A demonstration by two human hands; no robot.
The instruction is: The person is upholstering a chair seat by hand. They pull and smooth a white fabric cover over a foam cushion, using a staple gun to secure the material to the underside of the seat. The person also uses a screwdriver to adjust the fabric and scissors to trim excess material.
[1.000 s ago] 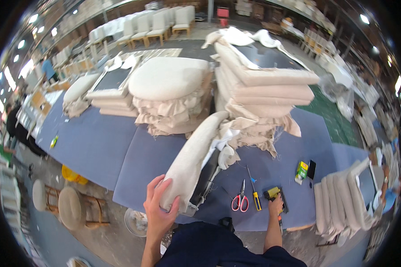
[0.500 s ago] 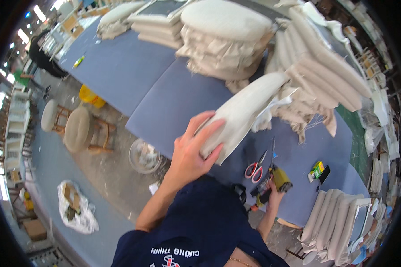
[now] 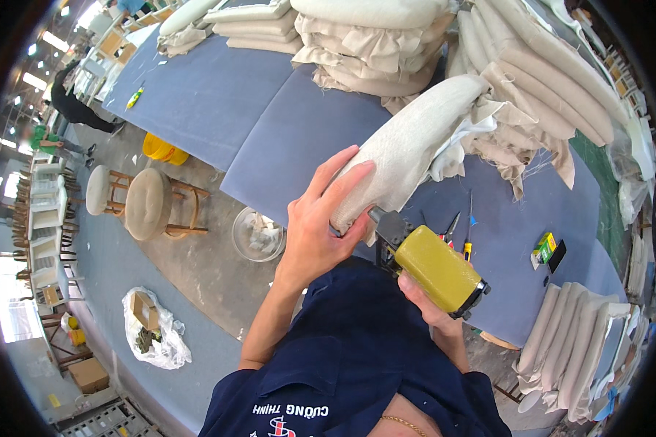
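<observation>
blue-grey table (image 3: 306, 138) under cushion stacks (image 3: 372, 54), screwdriver (image 3: 467, 251) and, apparently, scissors (image 3: 453, 223)

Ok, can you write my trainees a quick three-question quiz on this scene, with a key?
1. Which hand holds the yellow tool?

2. True or false: the left hand grips the cushion at its near end.

3. Where does the plastic bag lie?
A) on the table
B) on a stool
C) on the floor

Key:
1. The right hand
2. True
3. C
</observation>
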